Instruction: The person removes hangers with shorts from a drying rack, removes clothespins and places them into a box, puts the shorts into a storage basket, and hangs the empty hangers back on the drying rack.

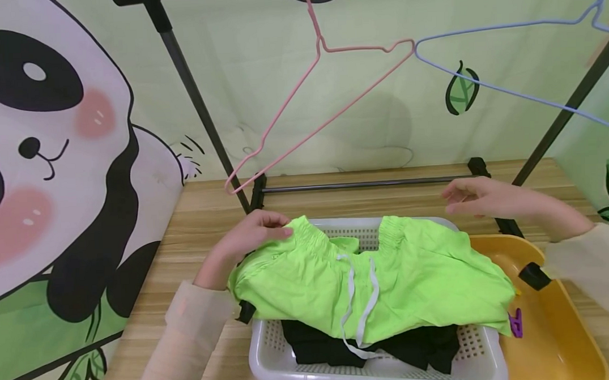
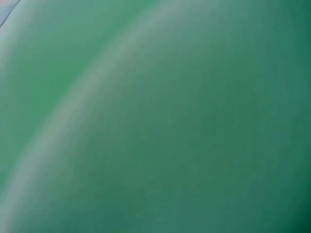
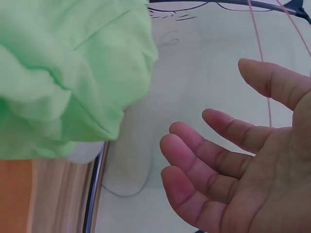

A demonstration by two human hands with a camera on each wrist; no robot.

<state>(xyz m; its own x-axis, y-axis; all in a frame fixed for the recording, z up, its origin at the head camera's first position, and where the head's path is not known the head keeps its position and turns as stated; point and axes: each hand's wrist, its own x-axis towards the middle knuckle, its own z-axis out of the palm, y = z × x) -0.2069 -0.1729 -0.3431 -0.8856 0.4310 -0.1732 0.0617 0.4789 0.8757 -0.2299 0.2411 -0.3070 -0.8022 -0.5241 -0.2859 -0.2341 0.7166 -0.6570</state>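
Neon-green shorts (image 1: 309,292) with white drawstrings (image 1: 373,300) are spread over a white perforated basket (image 1: 271,361). My left hand (image 1: 245,238) pinches the left end of their waistband between thumb and fingers. Blurred green cloth (image 2: 170,126) fills the left wrist view, so that hand's fingers are hidden there. Apart from the shorts, my right hand (image 1: 494,199) hovers beyond their right side. The right wrist view shows this hand (image 3: 238,165) holding nothing, its fingers loosely bent and spread, with the shorts (image 3: 82,77) to the left. Black cloth (image 1: 321,345) lies in the basket under the shorts.
A pink hanger (image 1: 292,97) and a blue hanger (image 1: 504,90) hang above, between the dark posts (image 1: 193,98) of a rack. An orange tub (image 1: 560,326) stands right of the basket, with a purple clip (image 1: 516,323) by the shorts' edge. A panda-print wall (image 1: 79,166) rises at left.
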